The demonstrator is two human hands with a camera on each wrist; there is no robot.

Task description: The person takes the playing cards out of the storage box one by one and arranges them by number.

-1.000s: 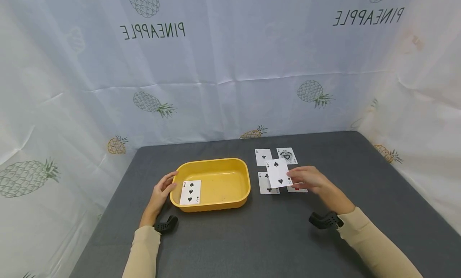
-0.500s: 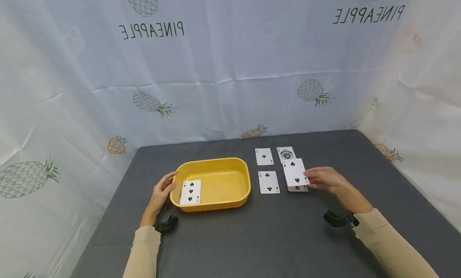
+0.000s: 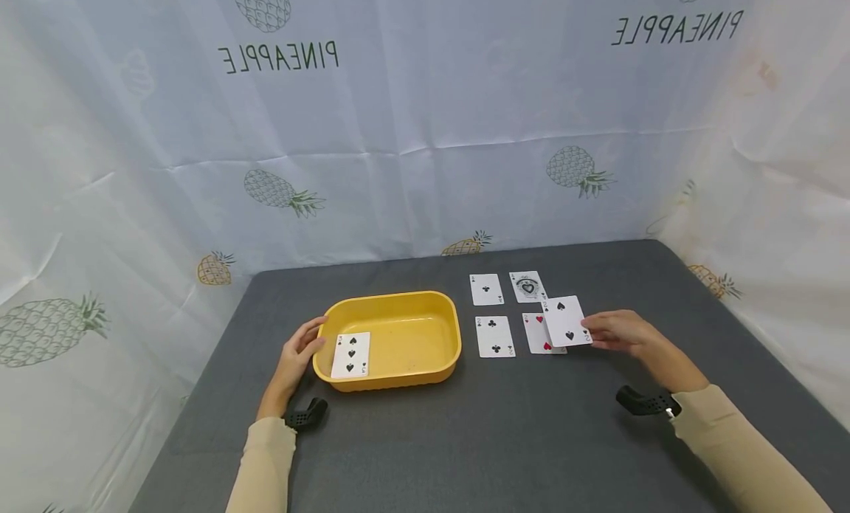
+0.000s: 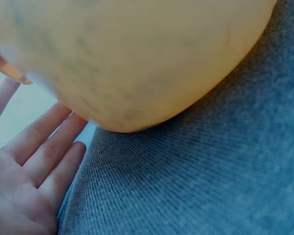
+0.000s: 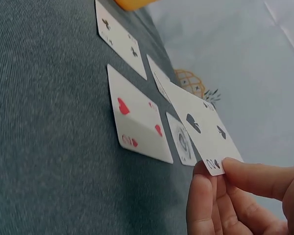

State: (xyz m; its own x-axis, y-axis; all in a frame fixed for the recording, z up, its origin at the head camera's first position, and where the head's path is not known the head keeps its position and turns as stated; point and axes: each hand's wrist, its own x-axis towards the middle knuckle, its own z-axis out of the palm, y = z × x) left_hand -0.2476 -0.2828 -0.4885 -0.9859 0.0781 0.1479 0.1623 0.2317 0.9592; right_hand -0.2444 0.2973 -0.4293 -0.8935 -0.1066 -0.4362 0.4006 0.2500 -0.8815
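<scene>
My right hand (image 3: 624,336) pinches a two of spades playing card (image 3: 567,321) by its lower right corner, thumb on the face and fingers behind. The card is tilted above the table and overlaps the right edge of the two of hearts (image 3: 539,334) in the head view. Left of that lies the two of clubs (image 3: 494,337); behind them are an ace of clubs (image 3: 487,289) and an ornate ace of spades (image 3: 527,286). My left hand (image 3: 294,359) rests against the left end of the yellow tray (image 3: 387,384), its fingers loosely extended. A three of spades (image 3: 350,356) lies in the tray.
A dark grey cloth covers the table (image 3: 438,446). White curtain (image 3: 412,195) with pineapple prints hangs behind and at both sides. Black wrist cameras sit on both wrists, the right one (image 3: 640,402) low over the cloth.
My right hand has carried the two of spades rightward, from over the two of clubs past the two of hearts, uncovering most of both. The left hand and tray have stayed put.
</scene>
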